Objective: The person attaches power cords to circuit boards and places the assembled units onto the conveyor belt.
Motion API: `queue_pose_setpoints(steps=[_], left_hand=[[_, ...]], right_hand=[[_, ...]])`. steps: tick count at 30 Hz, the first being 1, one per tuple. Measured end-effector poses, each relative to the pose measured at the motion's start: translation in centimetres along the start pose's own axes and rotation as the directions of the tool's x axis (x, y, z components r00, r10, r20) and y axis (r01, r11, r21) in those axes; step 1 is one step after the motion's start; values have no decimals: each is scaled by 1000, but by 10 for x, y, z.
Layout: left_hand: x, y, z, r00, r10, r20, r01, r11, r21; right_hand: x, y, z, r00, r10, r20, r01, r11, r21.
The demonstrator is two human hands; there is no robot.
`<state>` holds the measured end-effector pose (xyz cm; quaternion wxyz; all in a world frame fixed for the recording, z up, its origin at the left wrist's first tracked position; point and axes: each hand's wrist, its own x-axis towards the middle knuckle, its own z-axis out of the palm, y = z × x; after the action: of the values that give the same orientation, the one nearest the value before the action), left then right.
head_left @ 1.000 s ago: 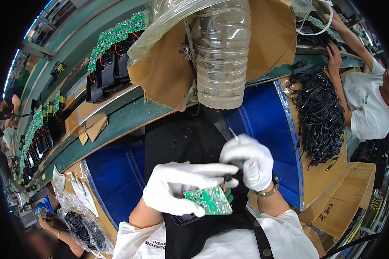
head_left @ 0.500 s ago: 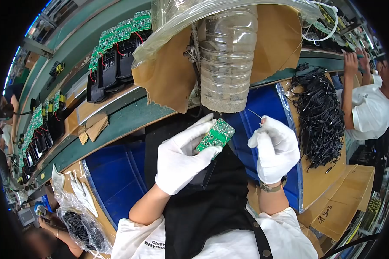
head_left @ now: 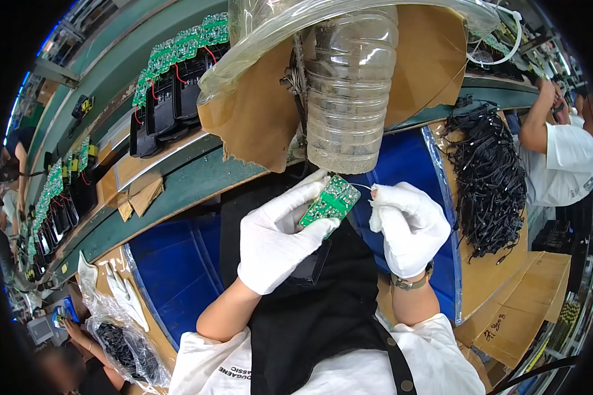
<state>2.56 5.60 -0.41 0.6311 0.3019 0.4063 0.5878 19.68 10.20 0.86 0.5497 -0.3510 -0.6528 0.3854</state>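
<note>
My left hand (head_left: 277, 230), in a white glove, is closed on a green circuit board (head_left: 331, 203), thumb on its lower edge and fingers behind it. The board's soldered side faces up. Below the hand a black plastic case (head_left: 308, 264) hangs in front of the black apron. To the right of the board, my gloved right hand (head_left: 410, 227) pinches a thin pale wire (head_left: 360, 185). The wire's free end reaches the board's upper right corner; whether it touches cannot be made out.
A clear ribbed bottle (head_left: 346, 99) hangs above the hands beside cardboard. Black cables (head_left: 484, 178) lie in a pile at right. Boards with black cases (head_left: 171, 99) line the green bench at upper left. Blue bins (head_left: 174, 270) flank the apron. A co-worker (head_left: 560, 158) is at far right.
The board has come up from the lap and turned soldered side up in my left hand. My right hand has moved right, then brought the wire's end toward the board.
</note>
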Motion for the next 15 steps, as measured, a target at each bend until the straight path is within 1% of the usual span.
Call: queue_pose_setpoints(steps=[2, 4, 8, 10, 11, 13, 15], left_hand=[[0, 0, 0, 1000, -3, 2, 3, 1000, -1], [1, 0, 0, 999, 42, 6, -42, 998, 46], [2, -3, 0, 994, 106, -17, -104, 992, 70], [2, -2, 1, 988, 156, 2, -155, 979, 131], [2, -2, 1, 988, 156, 3, -155, 979, 131], [3, -2, 1, 980, 198, 13, -197, 958, 210], [2, -1, 2, 981, 193, 10, -190, 956, 222]], right_hand=[[1, 0, 2, 1000, 15, -13, -14, 999, 49], [2, 1, 3, 1000, 8, -4, -8, 999, 39], [2, 3, 5, 1000, -8, -1, 8, 1000, 14], [2, 4, 5, 1000, -3, -4, 3, 1000, 9], [1, 4, 4, 1000, 1, -8, -1, 1000, 5], [2, 3, 5, 1000, -5, -11, 5, 1000, 3], [2, 3, 6, 1000, -10, -12, 10, 1000, 2]])
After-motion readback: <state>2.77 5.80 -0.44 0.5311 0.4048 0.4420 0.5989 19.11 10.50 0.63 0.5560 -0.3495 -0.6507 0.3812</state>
